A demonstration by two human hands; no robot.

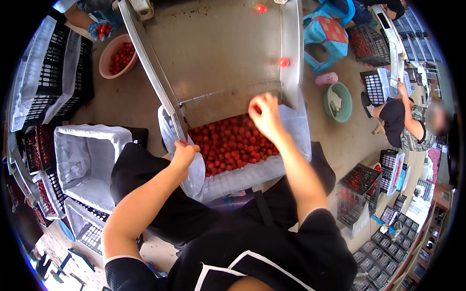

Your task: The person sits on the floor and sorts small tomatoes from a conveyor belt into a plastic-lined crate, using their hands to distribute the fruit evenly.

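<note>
A metal chute (218, 54) slopes down to a lined crate (247, 178) at my knees, which holds many small red tomatoes (233, 145). My left hand (184, 154) grips the metal side rail of the chute at the crate's left edge. Above the crate's right part is my right hand (265, 112), fingers curled, with something red partly showing between them; the hand is slightly blurred. One loose tomato (283, 62) lies by the chute's right wall, and another tomato (261, 8) is near its top.
Left stand an empty lined crate (122, 140), stacked black crates (54, 65) and a pink basin (103, 65) of tomatoes, beside a person's gloved hand (102, 31) holding tomatoes. Right are a blue stool (336, 47), a green basin (349, 105), a seated person (411, 120) and more crates (358, 192).
</note>
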